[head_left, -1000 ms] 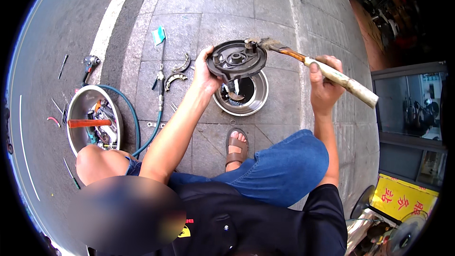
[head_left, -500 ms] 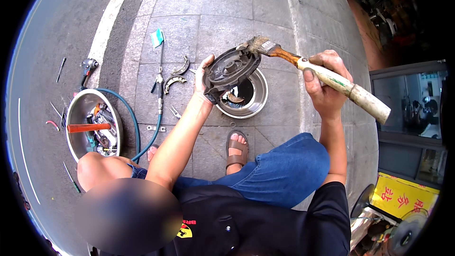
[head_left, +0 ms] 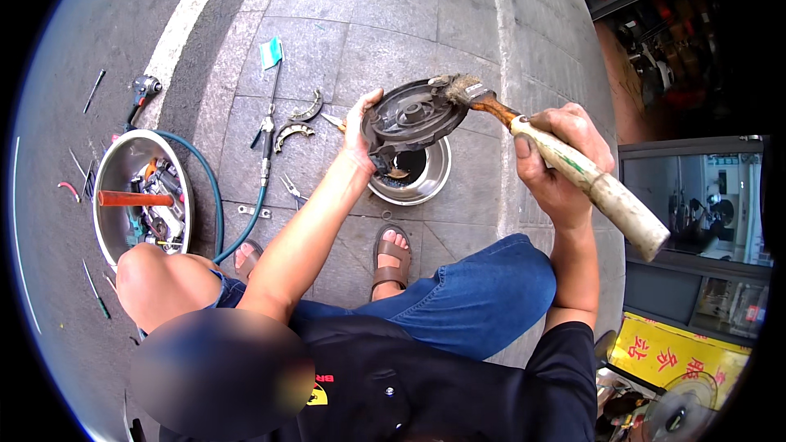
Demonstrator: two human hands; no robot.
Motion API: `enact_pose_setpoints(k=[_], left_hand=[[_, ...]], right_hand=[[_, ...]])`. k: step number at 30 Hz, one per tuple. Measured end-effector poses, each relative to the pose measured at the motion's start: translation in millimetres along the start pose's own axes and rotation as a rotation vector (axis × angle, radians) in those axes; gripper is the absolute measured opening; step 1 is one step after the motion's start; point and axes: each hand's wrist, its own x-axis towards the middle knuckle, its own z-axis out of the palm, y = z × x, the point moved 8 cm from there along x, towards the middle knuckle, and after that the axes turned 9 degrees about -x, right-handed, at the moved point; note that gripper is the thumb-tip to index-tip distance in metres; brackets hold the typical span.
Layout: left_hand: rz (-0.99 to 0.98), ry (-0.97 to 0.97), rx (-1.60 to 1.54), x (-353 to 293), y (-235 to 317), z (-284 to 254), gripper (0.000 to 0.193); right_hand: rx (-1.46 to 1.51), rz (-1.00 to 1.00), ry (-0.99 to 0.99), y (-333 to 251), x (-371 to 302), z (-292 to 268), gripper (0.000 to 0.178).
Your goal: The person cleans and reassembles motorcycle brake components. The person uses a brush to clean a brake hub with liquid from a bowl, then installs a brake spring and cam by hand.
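Observation:
My left hand (head_left: 360, 135) grips the left edge of a round black brake drum plate (head_left: 413, 115), tilted above a steel basin. In my right hand (head_left: 569, 160) is a paintbrush (head_left: 495, 106) with a long, pale wrapped handle; its dirty bristles touch the plate's upper right rim. Dark liquid lies in the steel basin (head_left: 442, 180), which the plate partly covers. Something tan shows in the basin just under the plate, too hidden to name. Two curved brake shoes (head_left: 293, 133) rest on the pavement left of my left hand.
At left stands a metal bowl (head_left: 98, 221) of tools, with an orange-red handle (head_left: 135, 199) across it. An air gun (head_left: 267, 127) on a blue hose (head_left: 217, 196), pliers (head_left: 290, 187) and a power driver (head_left: 146, 94) lie around. A yellow sign (head_left: 663, 352) stands right.
The plate has shifted slightly right and lies flatter, and the brush in my right hand has moved a little down and right with it. The whole view has shifted slightly.

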Motion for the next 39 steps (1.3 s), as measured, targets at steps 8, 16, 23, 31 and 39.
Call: enact_pose_setpoints(k=[8,16,23,31,39], left_hand=[[0.047,-0.005,0.026,-4,13,-2,0.054],[0.178,-0.060,0.144,-20,36,28,0.047],[0.354,-0.229,0.490,-52,74,69,0.046],[0.359,-0.321,0.539,-71,86,85,0.044],[0.372,-0.384,0.684,-73,93,87,0.046]], right_hand=[[-0.027,-0.025,-0.005,-13,3,4,0.027],[0.171,0.189,0.230,26,-10,-31,0.019],[0.669,0.628,0.284,93,-17,-31,0.028],[0.983,0.587,0.115,101,-31,4,0.031],[0.929,0.774,0.193,87,-26,21,0.027]])
